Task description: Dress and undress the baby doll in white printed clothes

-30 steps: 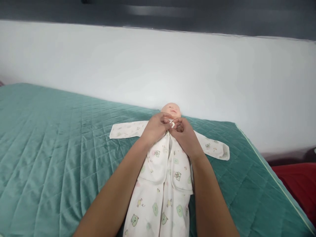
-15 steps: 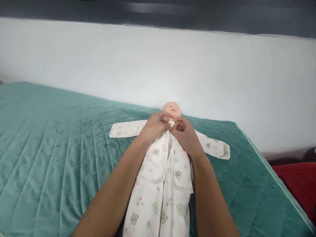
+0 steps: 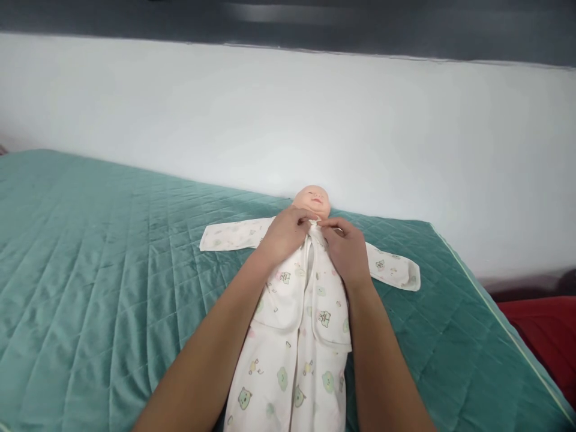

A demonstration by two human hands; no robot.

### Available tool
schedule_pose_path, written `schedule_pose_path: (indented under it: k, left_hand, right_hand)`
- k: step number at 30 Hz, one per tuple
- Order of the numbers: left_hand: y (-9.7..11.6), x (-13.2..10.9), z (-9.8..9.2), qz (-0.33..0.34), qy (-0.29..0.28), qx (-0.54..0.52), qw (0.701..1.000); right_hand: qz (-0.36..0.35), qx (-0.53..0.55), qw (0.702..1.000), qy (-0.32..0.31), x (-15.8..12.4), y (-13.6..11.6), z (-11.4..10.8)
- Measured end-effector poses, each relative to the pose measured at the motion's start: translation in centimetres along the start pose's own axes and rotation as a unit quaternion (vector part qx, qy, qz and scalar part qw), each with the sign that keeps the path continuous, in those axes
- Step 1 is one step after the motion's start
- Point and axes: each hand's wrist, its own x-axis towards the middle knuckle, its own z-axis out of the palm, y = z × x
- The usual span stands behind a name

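Observation:
A baby doll lies on its back, dressed in a white baby jacket and matching trousers with a pale animal print. The sleeves stretch out to both sides. At the neckline my left hand is closed, pinching the collar. My right hand pinches the other side of the collar, its fingertips close to those of the left. The two jacket edges meet at the collar and part below it. The button at the neck is hidden by my fingers.
The doll rests on a green quilted bedspread near the bed's far edge. Behind it rises a white wall with a dark band along the top. Something red stands beyond the bed's right edge.
My right hand has shifted slightly right and its fingers have changed their pinch. The round white button, visible between my fingers before, no longer shows. The doll has stayed in place.

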Motion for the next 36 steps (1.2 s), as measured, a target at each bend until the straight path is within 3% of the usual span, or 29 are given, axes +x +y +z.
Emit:
schedule_pose_path:
  k: [9, 25, 31, 36]
  left_hand:
    - [-0.13, 0.01, -0.19, 0.016, -0.024, 0.029, 0.999]
    - [-0.12, -0.06, -0.18, 0.018, 0.002, 0.017, 1.000]
    - [-0.33, -0.02, -0.20, 0.022, -0.003, 0.021, 1.000]
    - [-0.21, -0.04, -0.20, 0.026, -0.001, 0.019, 0.999]
  right_hand:
    - [-0.089, -0.019, 0.995, 0.044, -0.25, 0.07, 0.30]
    - [-0.132, -0.054, 0.989, 0.035, -0.30, -0.06, 0.29]
    - [-0.147, -0.114, 0.982, 0.021, -0.55, -0.42, 0.12]
    - [-0.180, -0.239, 0.954, -0.022, -0.82, -0.70, -0.35]
